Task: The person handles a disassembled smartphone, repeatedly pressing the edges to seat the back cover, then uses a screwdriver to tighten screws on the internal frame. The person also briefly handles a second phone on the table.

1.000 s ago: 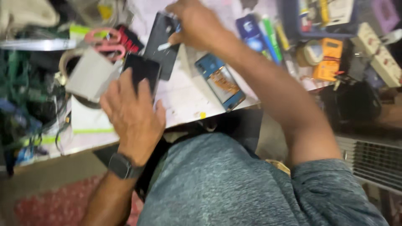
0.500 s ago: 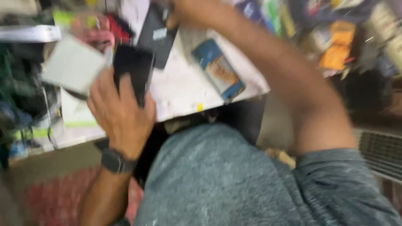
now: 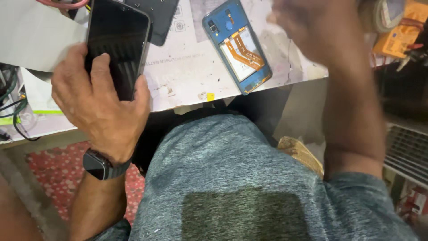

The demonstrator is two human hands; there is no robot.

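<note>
While the left hand (image 3: 100, 105) wraps its fingers around a black glass-fronted smartphone (image 3: 117, 47) at the near edge of the white worktable (image 3: 187, 76), the right hand (image 3: 312, 27) hovers blurred above the table's far right part; whether it is spread or closed cannot be told. Between them lies an opened blue phone back (image 3: 237, 44) with orange ribbon cable. A dark wristwatch (image 3: 99, 165) sits on the left wrist.

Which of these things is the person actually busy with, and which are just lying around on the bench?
In hand:
- black phone, gripped by the left hand
- right hand, blurred, raised above the bench; I cannot tell what it holds

Lying about:
- opened blue phone with orange ribbon cables
- dark panel
- yellow device
- green cables
</note>
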